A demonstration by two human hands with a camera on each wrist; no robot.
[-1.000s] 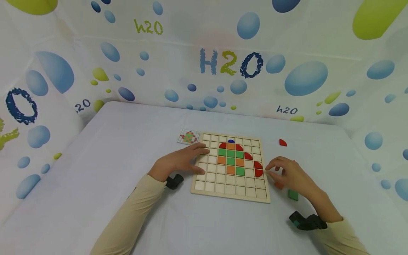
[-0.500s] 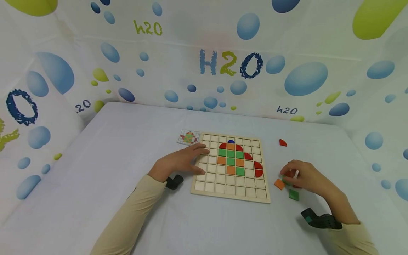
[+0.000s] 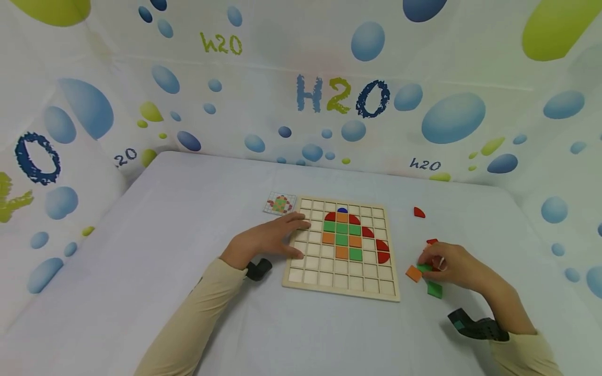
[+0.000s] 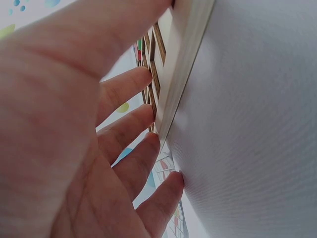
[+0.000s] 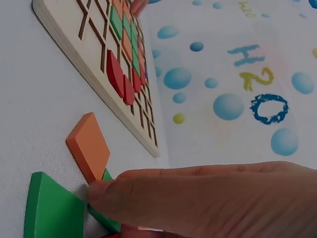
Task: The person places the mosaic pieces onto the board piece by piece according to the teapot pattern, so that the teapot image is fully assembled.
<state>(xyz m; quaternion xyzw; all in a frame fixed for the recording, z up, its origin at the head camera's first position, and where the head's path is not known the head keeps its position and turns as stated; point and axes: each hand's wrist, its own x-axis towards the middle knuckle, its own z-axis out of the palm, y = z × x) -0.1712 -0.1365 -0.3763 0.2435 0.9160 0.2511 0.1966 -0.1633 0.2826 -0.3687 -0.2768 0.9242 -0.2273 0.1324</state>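
Note:
My left hand (image 3: 270,237) spreads its fingers over the left edge of a wooden grid board (image 3: 317,278). In the left wrist view its fingertips (image 4: 143,75) lie along the board's side. Inside the grid are green and orange squares, red rounded pieces (image 3: 383,257) and a small blue piece (image 3: 342,210). My right hand (image 3: 453,266) is at a small pile right of the board, thumb and forefinger pinching a green tile (image 3: 425,268). In the right wrist view the thumb hides the middle of that tile. An orange tile (image 5: 89,146) lies just beside the thumb tip.
A second green tile (image 3: 435,290) lies just below the right hand, and red pieces (image 3: 431,241) show partly behind its fingers. Farther back lies a lone red quarter-round piece (image 3: 419,212). A printed pattern card (image 3: 273,208) sits at the board's upper left corner.
My right hand has moved away from the board's right edge, to the right, down to the loose pile. My left hand has stayed on the board.

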